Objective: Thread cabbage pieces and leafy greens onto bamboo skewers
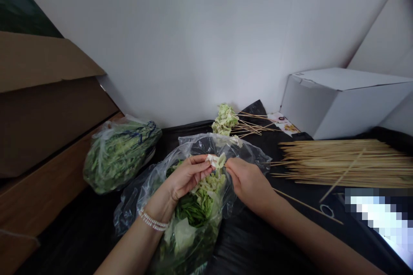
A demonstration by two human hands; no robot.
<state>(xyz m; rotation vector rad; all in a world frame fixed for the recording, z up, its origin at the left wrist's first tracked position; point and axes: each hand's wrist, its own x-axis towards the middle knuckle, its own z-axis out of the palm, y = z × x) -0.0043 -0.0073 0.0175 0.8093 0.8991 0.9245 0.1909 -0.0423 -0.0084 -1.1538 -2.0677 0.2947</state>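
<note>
The cabbage piece (pixel 217 161) sits over the mouth of a clear bag of greens (pixel 193 210). At far left is a cardboard box (pixel 48 107), then a second bag of green stems (pixel 119 154). The left hand (pixel 187 176) and right hand (pixel 248 184) each pinch the piece. Loose bamboo skewers (pixel 342 163) and a white box (pixel 338 103) lie to the right.

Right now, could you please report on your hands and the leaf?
On leaf: left hand and right hand, both pinching. Held over open bag. Loose skewers to the right, apart.
</note>
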